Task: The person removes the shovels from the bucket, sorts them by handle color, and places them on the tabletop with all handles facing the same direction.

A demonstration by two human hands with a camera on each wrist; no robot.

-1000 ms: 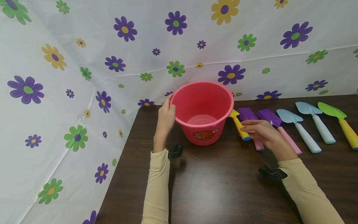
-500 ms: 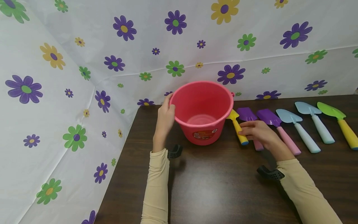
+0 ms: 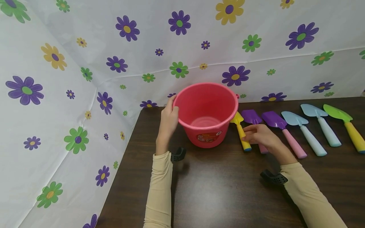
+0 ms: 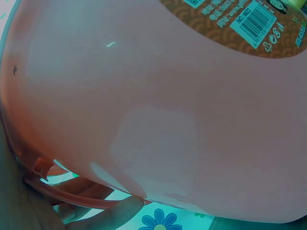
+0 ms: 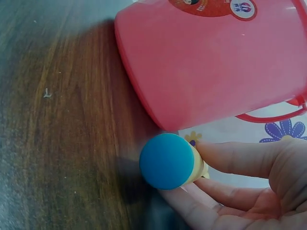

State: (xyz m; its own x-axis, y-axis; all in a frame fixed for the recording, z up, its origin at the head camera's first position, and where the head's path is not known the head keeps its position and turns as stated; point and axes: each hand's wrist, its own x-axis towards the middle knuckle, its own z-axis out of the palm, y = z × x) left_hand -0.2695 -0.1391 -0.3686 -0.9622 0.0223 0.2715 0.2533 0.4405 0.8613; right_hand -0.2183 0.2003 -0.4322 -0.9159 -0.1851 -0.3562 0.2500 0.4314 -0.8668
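A pink bucket (image 3: 205, 104) stands upright near the back of the table with its mouth tilted toward me. My left hand (image 3: 169, 120) grips its left rim; in the left wrist view, fingers (image 4: 112, 213) lie by the bucket's handle (image 4: 72, 195). Just right of the bucket is a yellow trowel (image 3: 241, 132), its blade beside the bucket wall and its blue-capped end toward me. My right hand (image 3: 260, 136) pinches the trowel's handle between thumb and fingers. Up close, the right wrist view has the blue end cap (image 5: 167, 161) between thumb (image 5: 240, 157) and fingers.
Right of the yellow trowel lie two purple shovels (image 3: 273, 119) with pink handles, one partly behind my right hand. Farther right are two light blue trowels (image 3: 313, 139) and a green trowel (image 3: 355, 136) with a yellow handle. A flowered white sheet (image 3: 194, 50) hangs behind the dark table (image 3: 205, 183).
My right hand has shifted slightly left with the yellow trowel, whose handle end has swung toward me and left, so it lies straighter. My left hand and the bucket have stayed put.
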